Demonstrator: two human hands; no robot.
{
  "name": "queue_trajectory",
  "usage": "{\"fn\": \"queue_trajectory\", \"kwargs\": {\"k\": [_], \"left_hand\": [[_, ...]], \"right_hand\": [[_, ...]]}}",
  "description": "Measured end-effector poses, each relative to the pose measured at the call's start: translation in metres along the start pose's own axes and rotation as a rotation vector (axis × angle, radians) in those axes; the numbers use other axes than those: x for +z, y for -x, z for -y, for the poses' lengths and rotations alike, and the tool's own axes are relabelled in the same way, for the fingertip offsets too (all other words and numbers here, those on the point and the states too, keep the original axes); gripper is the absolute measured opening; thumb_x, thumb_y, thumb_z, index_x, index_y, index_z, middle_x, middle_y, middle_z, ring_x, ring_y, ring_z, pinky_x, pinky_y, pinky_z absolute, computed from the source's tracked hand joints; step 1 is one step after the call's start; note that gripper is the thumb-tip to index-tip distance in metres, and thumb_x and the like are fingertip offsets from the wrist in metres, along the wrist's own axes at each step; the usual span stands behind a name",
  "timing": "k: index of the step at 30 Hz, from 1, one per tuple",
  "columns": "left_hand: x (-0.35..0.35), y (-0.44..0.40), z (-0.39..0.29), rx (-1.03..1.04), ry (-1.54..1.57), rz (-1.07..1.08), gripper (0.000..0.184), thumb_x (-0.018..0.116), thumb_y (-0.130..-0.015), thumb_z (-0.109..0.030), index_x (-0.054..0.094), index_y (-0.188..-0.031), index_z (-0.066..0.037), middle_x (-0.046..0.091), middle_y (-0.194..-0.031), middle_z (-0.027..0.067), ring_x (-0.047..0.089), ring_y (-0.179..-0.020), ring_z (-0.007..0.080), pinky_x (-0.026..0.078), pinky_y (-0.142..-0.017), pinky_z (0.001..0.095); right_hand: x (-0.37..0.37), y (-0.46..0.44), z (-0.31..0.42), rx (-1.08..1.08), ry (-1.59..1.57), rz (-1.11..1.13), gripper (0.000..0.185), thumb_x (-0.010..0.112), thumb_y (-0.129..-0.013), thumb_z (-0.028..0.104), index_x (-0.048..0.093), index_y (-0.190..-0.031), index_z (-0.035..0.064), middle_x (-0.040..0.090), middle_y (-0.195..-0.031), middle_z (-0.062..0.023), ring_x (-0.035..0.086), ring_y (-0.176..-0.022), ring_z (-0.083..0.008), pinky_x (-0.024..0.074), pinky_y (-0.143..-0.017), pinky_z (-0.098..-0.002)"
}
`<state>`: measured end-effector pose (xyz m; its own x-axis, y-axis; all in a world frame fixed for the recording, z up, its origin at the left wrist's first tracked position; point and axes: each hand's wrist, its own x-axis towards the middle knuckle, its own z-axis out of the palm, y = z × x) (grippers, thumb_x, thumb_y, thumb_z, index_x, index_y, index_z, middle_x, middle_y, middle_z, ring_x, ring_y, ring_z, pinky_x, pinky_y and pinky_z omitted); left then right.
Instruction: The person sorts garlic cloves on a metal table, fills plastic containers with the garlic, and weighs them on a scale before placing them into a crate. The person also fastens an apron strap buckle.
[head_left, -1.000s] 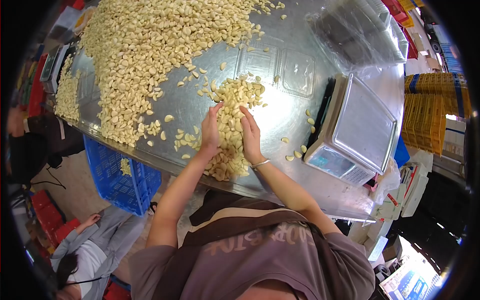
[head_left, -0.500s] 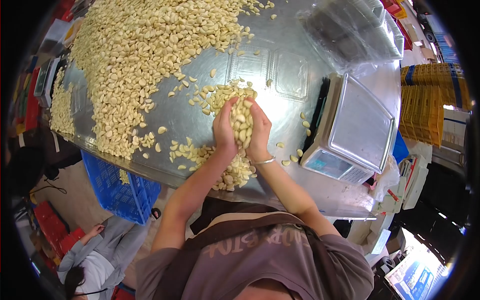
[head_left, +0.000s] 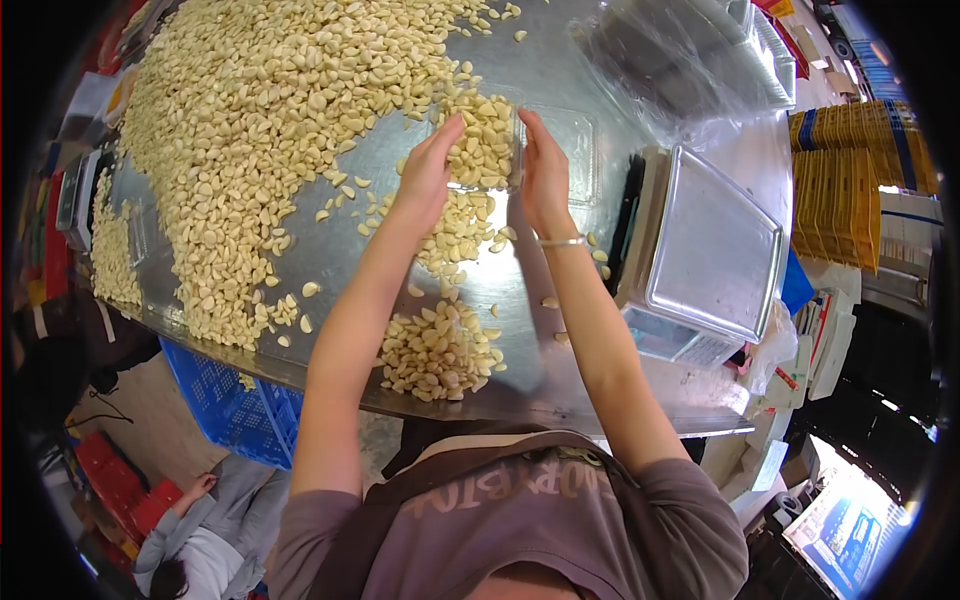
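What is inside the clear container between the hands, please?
Inside the clear container are pale cloves, heaped between the left hand and the right hand. They cover its bottom, so that cannot be seen.

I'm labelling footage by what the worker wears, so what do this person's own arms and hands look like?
Both hands, left and right, are ungloved. A thin, silver-coloured bangle circles the right wrist; the left wrist shows none. Short, plain sleeves in a muted greyish brown end above the elbows, leaving the forearms uncovered.
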<state>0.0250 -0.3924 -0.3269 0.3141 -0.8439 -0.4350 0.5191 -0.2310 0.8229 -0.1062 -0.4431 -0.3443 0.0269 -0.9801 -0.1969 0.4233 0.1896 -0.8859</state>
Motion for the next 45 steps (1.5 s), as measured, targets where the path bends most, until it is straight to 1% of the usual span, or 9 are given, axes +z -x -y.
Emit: {"fn": "queue_trajectory", "kwargs": {"k": [3, 5, 9, 12, 17, 22, 35, 41, 45], "left_hand": [[-0.038, 0.018, -0.004, 0.154, -0.303, 0.022, 0.032, 0.051, -0.094, -0.025, 0.063, -0.112, -0.002, 0.059, -0.119, 0.0100, 0.052, -0.113, 0.0173, 0.041, -0.094, 0.0313], [-0.074, 0.019, 0.012, 0.244, -0.516, -0.210, 0.026, 0.051, -0.094, -0.022, 0.068, -0.103, -0.005, 0.060, -0.119, 0.0114, 0.049, -0.116, 0.0184, 0.041, -0.094, 0.0316], [-0.109, 0.021, 0.055, 0.576, -1.119, -0.263, 0.030, 0.045, -0.097, -0.026, 0.066, -0.109, -0.008, 0.059, -0.121, 0.0118, 0.049, -0.115, 0.0236, 0.039, -0.095, 0.0347], [-0.090, 0.031, 0.070, 0.676, -1.290, -0.065, 0.039, 0.031, -0.100, -0.027, 0.060, -0.119, -0.007, 0.057, -0.124, 0.0122, 0.047, -0.117, 0.0275, 0.031, -0.102, 0.0363], [-0.060, 0.061, 0.077, 0.484, -0.735, -0.080, 0.041, 0.034, -0.099, -0.027, 0.057, -0.118, 0.001, 0.056, -0.122, 0.0141, 0.050, -0.115, 0.0273, 0.037, -0.098, 0.0347], [-0.032, 0.099, 0.096, 0.071, -0.009, -0.309, 0.040, 0.038, -0.098, -0.027, 0.057, -0.117, 0.002, 0.059, -0.114, 0.0112, 0.056, -0.104, 0.0201, 0.043, -0.090, 0.0296], [0.003, -0.037, 0.024, 0.387, -0.373, -0.100, 0.039, 0.048, -0.095, -0.031, 0.060, -0.110, 0.003, 0.062, -0.102, 0.0105, 0.057, -0.095, 0.0177, 0.044, -0.083, 0.0272], [-0.034, -0.029, 0.011, 0.745, -0.708, -0.142, 0.031, 0.051, -0.094, -0.024, 0.062, -0.109, 0.001, 0.059, -0.112, 0.0150, 0.056, -0.105, 0.0277, 0.042, -0.092, 0.0335], [-0.092, 0.021, 0.042, 0.554, -0.828, -0.178, 0.027, 0.049, -0.095, -0.021, 0.066, -0.102, -0.001, 0.061, -0.107, 0.0110, 0.056, -0.101, 0.0249, 0.042, -0.088, 0.0329]], "right_hand": [[-0.038, 0.044, 0.003, -0.128, 0.322, -0.053, 0.025, 0.053, -0.093, 0.017, 0.062, -0.104, -0.0036, 0.062, -0.096, -0.0074, 0.056, -0.083, -0.0140, 0.0455, -0.079, -0.0262], [-0.062, 0.073, -0.029, 0.020, 0.079, -0.128, 0.019, 0.052, -0.093, 0.011, 0.060, -0.100, -0.0041, 0.061, -0.085, -0.0047, 0.055, -0.083, -0.0120, 0.0443, -0.078, -0.0246], [-0.055, 0.107, -0.060, -0.153, 0.628, 0.025, 0.024, 0.044, -0.095, 0.008, 0.057, -0.111, -0.0046, 0.053, -0.122, -0.0113, 0.050, -0.110, -0.0182, 0.0401, -0.096, -0.0291], [-0.039, 0.113, -0.074, -0.072, 0.537, 0.119, 0.034, 0.042, -0.097, 0.012, 0.049, -0.125, -0.0051, 0.049, -0.131, -0.0160, 0.045, -0.122, -0.0242, 0.0338, -0.104, -0.0315], [-0.017, 0.115, -0.085, 0.273, 0.029, 0.214, 0.042, 0.039, -0.100, 0.022, 0.042, -0.135, -0.0023, 0.045, -0.137, -0.0125, 0.041, -0.127, -0.0207, 0.0292, -0.107, -0.0302], [-0.010, 0.130, -0.062, 0.506, -0.221, 0.098, 0.040, 0.051, -0.097, 0.023, 0.049, -0.129, -0.0012, 0.061, -0.116, -0.0073, 0.058, -0.101, -0.0114, 0.0474, -0.087, -0.0241], [0.040, -0.011, -0.031, 0.188, -0.172, 0.113, 0.035, 0.048, -0.096, 0.029, 0.059, -0.113, -0.0002, 0.063, -0.095, -0.0081, 0.061, -0.084, -0.0133, 0.0496, -0.076, -0.0262], [0.008, -0.006, -0.018, -0.402, 0.617, 0.227, 0.037, 0.048, -0.096, 0.029, 0.064, -0.110, -0.0004, 0.061, -0.106, -0.0115, 0.058, -0.097, -0.0165, 0.0451, -0.083, -0.0252], [-0.029, 0.076, -0.011, 0.315, 0.217, 0.212, 0.029, 0.050, -0.097, 0.018, 0.056, -0.116, -0.0025, 0.059, -0.111, -0.0100, 0.055, -0.105, -0.0156, 0.0442, -0.086, -0.0261]]}}
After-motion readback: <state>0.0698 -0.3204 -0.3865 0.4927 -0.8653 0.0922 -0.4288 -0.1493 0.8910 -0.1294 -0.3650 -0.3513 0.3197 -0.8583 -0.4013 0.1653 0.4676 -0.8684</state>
